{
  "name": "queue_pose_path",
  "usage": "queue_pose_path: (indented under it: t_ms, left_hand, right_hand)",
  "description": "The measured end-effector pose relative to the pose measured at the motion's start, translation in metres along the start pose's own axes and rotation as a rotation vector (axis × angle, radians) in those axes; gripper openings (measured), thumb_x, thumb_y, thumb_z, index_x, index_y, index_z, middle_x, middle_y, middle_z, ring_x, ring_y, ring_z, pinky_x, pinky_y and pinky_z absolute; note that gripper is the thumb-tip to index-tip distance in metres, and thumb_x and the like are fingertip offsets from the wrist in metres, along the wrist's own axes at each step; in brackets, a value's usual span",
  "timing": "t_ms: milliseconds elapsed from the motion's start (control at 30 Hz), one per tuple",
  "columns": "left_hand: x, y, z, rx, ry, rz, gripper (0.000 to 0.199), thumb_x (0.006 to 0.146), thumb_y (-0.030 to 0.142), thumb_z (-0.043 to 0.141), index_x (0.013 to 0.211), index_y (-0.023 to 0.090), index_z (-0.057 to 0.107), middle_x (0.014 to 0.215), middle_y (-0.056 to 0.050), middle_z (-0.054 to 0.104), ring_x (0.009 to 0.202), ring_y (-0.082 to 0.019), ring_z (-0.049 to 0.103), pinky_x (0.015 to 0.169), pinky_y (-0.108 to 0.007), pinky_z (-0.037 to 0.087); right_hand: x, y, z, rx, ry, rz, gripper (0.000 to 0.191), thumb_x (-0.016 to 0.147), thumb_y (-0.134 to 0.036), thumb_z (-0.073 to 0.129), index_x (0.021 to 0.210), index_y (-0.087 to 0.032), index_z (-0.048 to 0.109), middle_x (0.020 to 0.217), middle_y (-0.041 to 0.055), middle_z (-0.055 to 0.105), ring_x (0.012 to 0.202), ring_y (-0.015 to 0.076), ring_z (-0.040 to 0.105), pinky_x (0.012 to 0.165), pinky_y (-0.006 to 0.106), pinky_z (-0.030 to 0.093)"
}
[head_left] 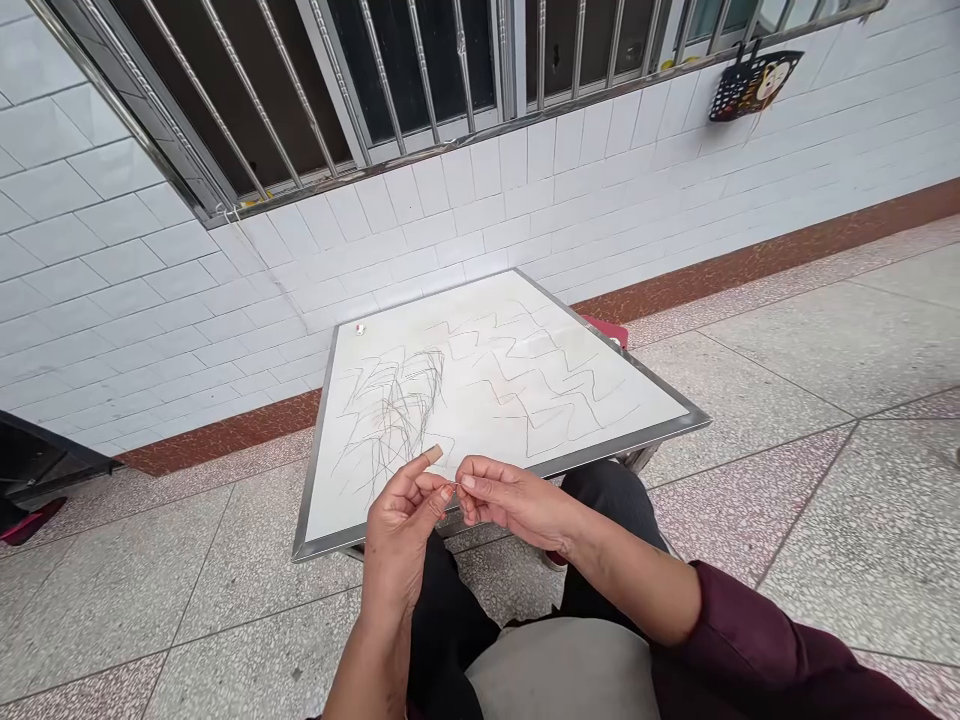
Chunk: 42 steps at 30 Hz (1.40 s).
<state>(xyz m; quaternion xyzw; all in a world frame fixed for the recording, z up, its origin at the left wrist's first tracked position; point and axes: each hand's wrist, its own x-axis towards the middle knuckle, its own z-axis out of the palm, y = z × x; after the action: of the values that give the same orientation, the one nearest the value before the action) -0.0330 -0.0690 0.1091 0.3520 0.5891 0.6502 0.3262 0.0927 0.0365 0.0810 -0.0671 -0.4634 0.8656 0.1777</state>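
left hand: the left hand is over the near edge of the table, palm turned inward, thumb and a finger pinched together at the tips; a tan wrap covers the end of one raised finger.
right hand: the right hand comes in from the right, thumb and forefinger closed in a pinch, its tips just beside those of the left hand.
piece in the fingers: a thin piece is gripped between the two pinches, at the near side of the table; it is too fine to make out clearly.
tabletop: the white table has a grey metal rim and stands near the wall.
strands on the left: a tangle of dark strands lies crossed and heaped on the left part of the table.
strands on the right: bent, zigzag strands lie spread out, mostly apart, on the right part.
far left corner: a small object sits there, too small to identify.
wall side: white tiles rise on the far side beneath a barred window; a dark patterned basket hangs at the far right.
lap: grey cloth lies over it, near.
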Motion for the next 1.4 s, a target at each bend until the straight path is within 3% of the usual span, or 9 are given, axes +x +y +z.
queue_pose_path:
  t_ms: [567, 767, 900, 1200, 1400]
  left_hand:
    - [-0.003, 0.006, 0.003, -0.009, 0.134, -0.023, 0.047, 0.065, 0.028, 0.083, 0.11, 0.019, 0.071, 0.072, 0.0, 0.071, 0.072, -0.015, 0.064, 0.078, -0.028, 0.048]
    - [-0.001, 0.008, 0.0, 0.01, 0.117, -0.031, 0.047, 0.066, 0.029, 0.082, 0.111, 0.02, 0.071, 0.074, -0.001, 0.072, 0.073, -0.015, 0.065, 0.076, -0.028, 0.049]
    - [0.0, 0.007, -0.002, 0.025, 0.107, -0.031, 0.046, 0.067, 0.03, 0.081, 0.111, 0.02, 0.071, 0.074, -0.001, 0.072, 0.072, -0.014, 0.064, 0.075, -0.027, 0.049]
    - [0.001, 0.002, -0.005, 0.057, 0.082, -0.045, 0.045, 0.067, 0.029, 0.08, 0.11, 0.018, 0.071, 0.073, -0.002, 0.072, 0.07, -0.015, 0.065, 0.075, -0.028, 0.05]
    - [0.003, -0.001, -0.003, 0.104, 0.13, -0.042, 0.042, 0.068, 0.028, 0.079, 0.108, 0.019, 0.072, 0.072, 0.0, 0.072, 0.069, -0.013, 0.064, 0.073, -0.026, 0.05]
  right_hand:
    - [0.005, 0.011, 0.004, 0.017, 0.125, 0.037, 0.036, 0.071, -0.045, 0.081, 0.076, -0.017, 0.06, 0.065, -0.0051, 0.051, 0.057, 0.0071, 0.044, 0.06, 0.022, 0.037]
    - [0.003, 0.007, 0.004, 0.111, 0.077, 0.1, 0.031, 0.074, -0.044, 0.079, 0.083, -0.017, 0.066, 0.074, -0.0019, 0.053, 0.064, 0.008, 0.047, 0.062, 0.022, 0.04]
    - [0.004, 0.007, 0.004, 0.137, 0.096, 0.12, 0.028, 0.074, -0.039, 0.08, 0.081, -0.015, 0.068, 0.069, -0.0028, 0.051, 0.062, 0.0075, 0.043, 0.059, 0.021, 0.038]
    - [0.008, 0.01, 0.005, -0.062, 0.221, 0.144, 0.033, 0.067, -0.043, 0.08, 0.075, -0.016, 0.064, 0.065, -0.0039, 0.055, 0.056, 0.0061, 0.045, 0.059, 0.022, 0.037]
    - [0.01, 0.017, 0.007, -0.138, 0.288, 0.079, 0.03, 0.07, -0.043, 0.076, 0.074, -0.017, 0.061, 0.064, -0.0049, 0.054, 0.054, 0.0065, 0.044, 0.057, 0.023, 0.036]
